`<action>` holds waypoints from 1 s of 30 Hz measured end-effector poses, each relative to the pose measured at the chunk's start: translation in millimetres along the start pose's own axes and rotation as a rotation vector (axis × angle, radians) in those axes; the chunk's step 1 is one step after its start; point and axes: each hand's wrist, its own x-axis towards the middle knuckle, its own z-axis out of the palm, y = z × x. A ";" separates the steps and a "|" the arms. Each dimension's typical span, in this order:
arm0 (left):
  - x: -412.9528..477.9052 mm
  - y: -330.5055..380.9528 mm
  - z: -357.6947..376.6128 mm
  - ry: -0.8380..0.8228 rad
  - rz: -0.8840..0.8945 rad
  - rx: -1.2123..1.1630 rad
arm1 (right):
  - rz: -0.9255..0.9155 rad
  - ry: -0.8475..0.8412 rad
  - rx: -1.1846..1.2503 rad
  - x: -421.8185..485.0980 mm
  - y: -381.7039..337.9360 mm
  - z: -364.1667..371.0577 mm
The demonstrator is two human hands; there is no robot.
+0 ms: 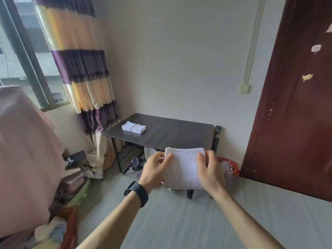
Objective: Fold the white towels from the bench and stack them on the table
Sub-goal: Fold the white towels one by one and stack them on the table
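Outstretched, left hand [155, 170] and right hand [211, 169] pinch a folded white towel's [184, 168] side edges.

Both hands hold a folded white towel [183, 168] up in the air in front of the dark table [176, 135]. The left hand [155, 170] pinches its left edge, the right hand [211, 170] its right edge. Two folded towels [133, 127] lie side by side, touching, on the table's far left corner, beside a striped curtain [84, 69].

Soft daylight enters from the window [27, 56] at left; edges bow with wide-angle distortion, detail slightly blurred.
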 end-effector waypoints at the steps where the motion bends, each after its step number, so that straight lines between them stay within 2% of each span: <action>1: 17.6 -7.5 -20.6 -0.002 -0.020 -0.003 | 0.007 -0.037 0.004 12.9 -4.7 24.3; 8: 124.1 -52.5 -107.5 0.044 -0.162 -0.095 | 0.068 -0.356 0.150 102.5 -23.1 159.6; 15: 256.9 -105.7 -170.1 0.063 -0.313 -0.188 | 0.056 -0.582 0.151 219.0 -18.7 288.4; 23: 404.8 -175.1 -223.3 0.185 -0.378 -0.195 | 0.094 -0.681 0.176 331.8 -9.7 430.2; 30: 559.5 -267.8 -273.8 0.132 -0.433 -0.161 | 0.200 -0.644 0.155 421.6 23.8 582.1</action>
